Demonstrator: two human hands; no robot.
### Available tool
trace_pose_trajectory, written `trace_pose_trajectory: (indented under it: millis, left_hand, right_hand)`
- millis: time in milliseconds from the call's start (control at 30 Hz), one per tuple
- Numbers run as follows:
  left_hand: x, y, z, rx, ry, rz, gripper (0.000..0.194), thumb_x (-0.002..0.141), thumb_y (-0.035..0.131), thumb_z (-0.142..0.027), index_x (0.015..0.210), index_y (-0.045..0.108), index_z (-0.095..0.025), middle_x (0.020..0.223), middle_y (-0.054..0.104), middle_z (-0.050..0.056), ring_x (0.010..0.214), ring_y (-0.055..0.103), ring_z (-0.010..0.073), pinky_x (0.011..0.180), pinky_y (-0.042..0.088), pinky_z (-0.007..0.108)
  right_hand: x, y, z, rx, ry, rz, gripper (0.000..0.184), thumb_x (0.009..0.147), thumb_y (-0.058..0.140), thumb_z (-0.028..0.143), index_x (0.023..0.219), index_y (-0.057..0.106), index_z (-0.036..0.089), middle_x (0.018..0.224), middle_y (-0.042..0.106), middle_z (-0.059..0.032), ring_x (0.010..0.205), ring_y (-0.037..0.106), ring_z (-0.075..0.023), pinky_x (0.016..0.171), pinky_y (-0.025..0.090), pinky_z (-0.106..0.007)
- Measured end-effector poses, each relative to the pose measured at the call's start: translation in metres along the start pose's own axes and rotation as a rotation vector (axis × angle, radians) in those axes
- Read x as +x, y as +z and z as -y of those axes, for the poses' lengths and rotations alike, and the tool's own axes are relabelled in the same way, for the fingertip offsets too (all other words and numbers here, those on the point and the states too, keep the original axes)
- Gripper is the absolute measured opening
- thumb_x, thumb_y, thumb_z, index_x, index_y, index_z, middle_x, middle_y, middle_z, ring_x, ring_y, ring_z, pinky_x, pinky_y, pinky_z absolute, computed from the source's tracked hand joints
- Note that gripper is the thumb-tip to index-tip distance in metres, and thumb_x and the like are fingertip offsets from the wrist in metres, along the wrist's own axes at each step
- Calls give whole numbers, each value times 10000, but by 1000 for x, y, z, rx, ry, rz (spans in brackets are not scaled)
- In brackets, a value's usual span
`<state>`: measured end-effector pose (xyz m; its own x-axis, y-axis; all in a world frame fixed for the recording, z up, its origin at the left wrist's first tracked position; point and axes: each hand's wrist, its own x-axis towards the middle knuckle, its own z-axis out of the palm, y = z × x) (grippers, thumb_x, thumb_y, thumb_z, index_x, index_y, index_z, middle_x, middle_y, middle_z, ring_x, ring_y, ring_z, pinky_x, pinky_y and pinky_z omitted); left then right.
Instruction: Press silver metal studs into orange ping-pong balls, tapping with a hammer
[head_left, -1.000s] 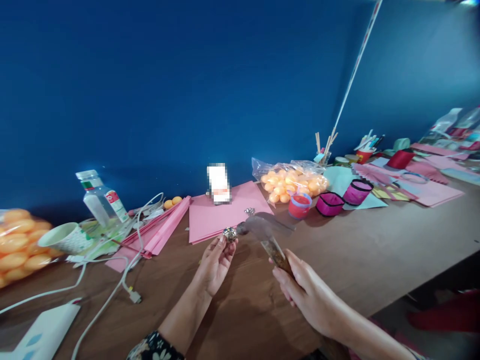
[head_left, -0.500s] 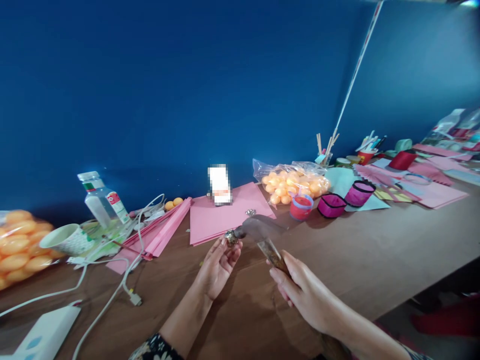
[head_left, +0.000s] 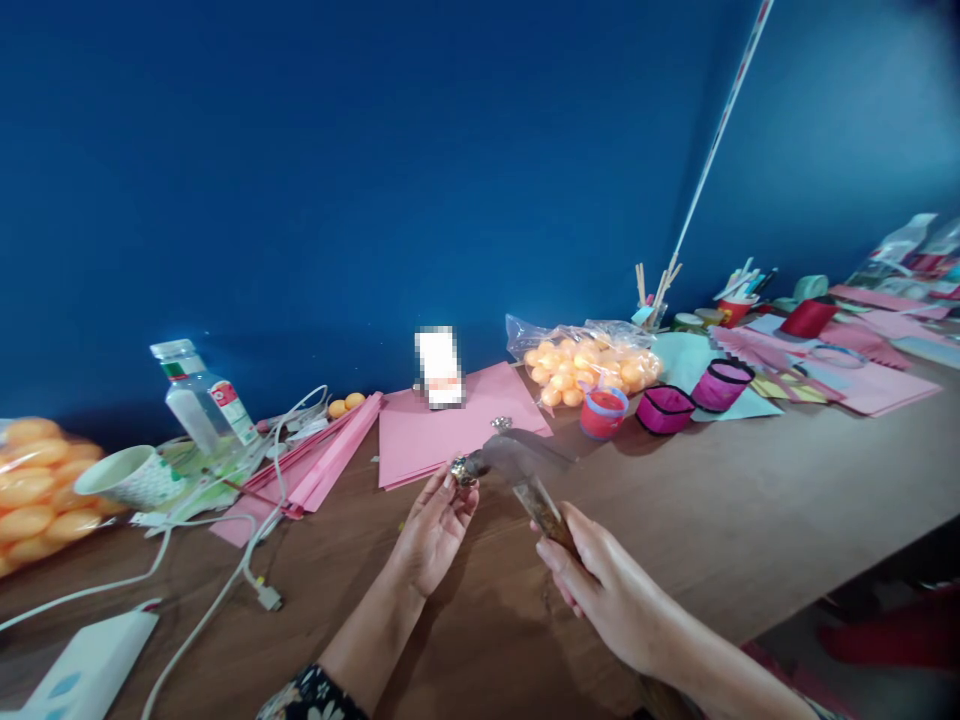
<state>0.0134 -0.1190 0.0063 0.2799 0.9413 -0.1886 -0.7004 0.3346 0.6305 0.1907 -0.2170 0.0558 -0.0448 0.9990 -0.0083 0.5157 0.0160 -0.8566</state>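
My right hand is wrapped round the wooden handle of a hammer. The hammer's head, smeared by motion, points left at a small shiny metal piece. My left hand pinches that piece between thumb and fingertips, palm turned up, just above the table. The hammer's face is at or very near the piece; I cannot tell whether they touch. A similar shiny cluster lies on the pink paper sheets beyond my hands.
A bag of orange balls, a red cup and two magenta fabric rings stand behind right. On the left are a clear bottle, a tilted paper cup, a white cable and a power strip.
Hardly anything differs. Both hands, the hammer and the metal piece sit slightly further left in view, and the camera has shifted a little.
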Motion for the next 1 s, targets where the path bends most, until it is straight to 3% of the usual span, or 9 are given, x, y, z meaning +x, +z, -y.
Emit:
trace_pose_trajectory:
  millis: [233, 533, 800, 1000]
  left_hand:
    - [5, -5, 2, 35, 43, -42, 96, 715, 645, -161, 808, 634, -142, 824, 684, 42, 786, 650, 134, 727, 520, 199]
    - [0, 0, 0, 65, 2, 17, 330, 748, 609, -158, 1071, 560, -206, 939, 674, 48, 899, 635, 162, 813, 499, 256]
    - [0, -1, 4, 68, 12, -19, 176, 726, 634, -156, 899, 605, -164, 880, 685, 59, 836, 644, 147, 789, 496, 251]
    - [3, -3, 4, 78, 21, -7, 169, 735, 619, -137, 901, 610, -164, 886, 688, 50, 856, 644, 159, 834, 487, 273]
  right_hand:
    - [-1, 0, 2, -18, -8, -11, 145, 873, 370, 311, 866, 435, 182, 619, 500, 13, 559, 482, -122, 512, 388, -224]
    - [-1, 2, 4, -77, 9, -7, 132, 870, 366, 306, 857, 417, 185, 609, 493, 16, 564, 485, -134, 531, 392, -239]
    - [0, 2, -1, 2, -9, -7, 145, 877, 364, 312, 813, 418, 194, 619, 497, 16, 557, 482, -122, 511, 382, -226]
    - [-1, 4, 1, -32, 19, 9, 143, 862, 394, 321, 825, 437, 189, 599, 502, 12, 559, 490, -135, 528, 393, -238]
